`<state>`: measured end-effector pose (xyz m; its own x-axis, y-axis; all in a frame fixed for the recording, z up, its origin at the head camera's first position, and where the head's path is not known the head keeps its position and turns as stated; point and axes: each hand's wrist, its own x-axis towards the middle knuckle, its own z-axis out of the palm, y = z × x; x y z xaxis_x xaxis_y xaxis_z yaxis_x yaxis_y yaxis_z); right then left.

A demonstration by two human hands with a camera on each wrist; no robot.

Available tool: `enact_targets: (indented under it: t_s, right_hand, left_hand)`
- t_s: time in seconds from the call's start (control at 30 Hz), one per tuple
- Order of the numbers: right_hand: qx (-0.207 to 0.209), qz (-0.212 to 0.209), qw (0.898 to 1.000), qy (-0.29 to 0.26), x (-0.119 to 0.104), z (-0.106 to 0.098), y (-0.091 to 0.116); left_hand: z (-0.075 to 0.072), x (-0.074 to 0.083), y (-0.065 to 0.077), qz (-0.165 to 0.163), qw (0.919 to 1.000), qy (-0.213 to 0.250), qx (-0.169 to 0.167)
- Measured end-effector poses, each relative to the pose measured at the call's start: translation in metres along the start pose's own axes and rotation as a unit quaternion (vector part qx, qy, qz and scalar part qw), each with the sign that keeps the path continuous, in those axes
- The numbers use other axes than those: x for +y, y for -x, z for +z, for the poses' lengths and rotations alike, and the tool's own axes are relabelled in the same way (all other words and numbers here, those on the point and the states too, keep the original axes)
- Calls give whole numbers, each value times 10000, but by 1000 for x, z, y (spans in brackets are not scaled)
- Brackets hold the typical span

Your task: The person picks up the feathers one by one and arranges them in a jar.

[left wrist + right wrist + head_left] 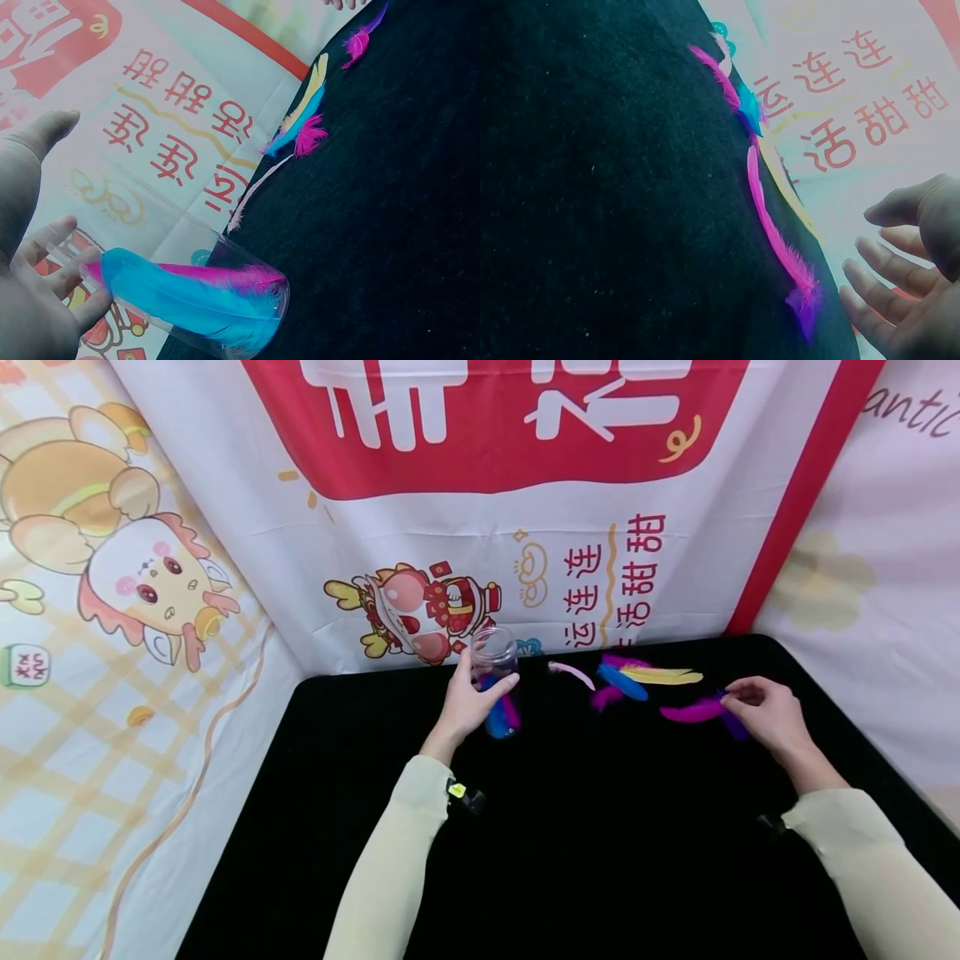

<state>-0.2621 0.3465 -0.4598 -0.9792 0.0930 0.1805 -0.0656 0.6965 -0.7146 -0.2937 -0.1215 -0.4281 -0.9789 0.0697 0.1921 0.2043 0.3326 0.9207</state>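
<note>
My left hand (468,697) grips a clear cup (495,647) upright near the back of the black table, fingers and thumb round its sides. Inside the cup are a blue feather (180,292) and a magenta feather (225,276). Over at the right, my right hand (768,714) hovers by a purple feather (735,725) and a magenta feather (692,711). In the right wrist view its fingers (889,274) are spread apart from the thumb, and that purple feather (804,315) lies to their left, with nothing held.
Between the hands lie a pale pink feather (573,674), a blue feather (624,682), a yellow feather (663,676) and magenta ones (606,697). The black table (600,860) meets a printed cloth (450,543) at its back edge. Patterned cloths hang at both sides.
</note>
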Motion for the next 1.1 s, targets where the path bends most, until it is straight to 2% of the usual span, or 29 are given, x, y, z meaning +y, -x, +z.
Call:
enact_targets:
  t_s: [0.17, 0.63, 1.1]
  right_hand:
    - [-69, 66, 10000, -12, 4, 0, 3]
    - [56, 165, 9998, 131, 22, 0, 3]
    - [151, 335, 9989, 276, 37, -9, 1]
  left_hand:
    - [1, 0, -1, 33, 10000, 25, -7]
    - [3, 1, -2, 55, 9999, 159, 37]
    - [5, 2, -3, 184, 9995, 259, 36]
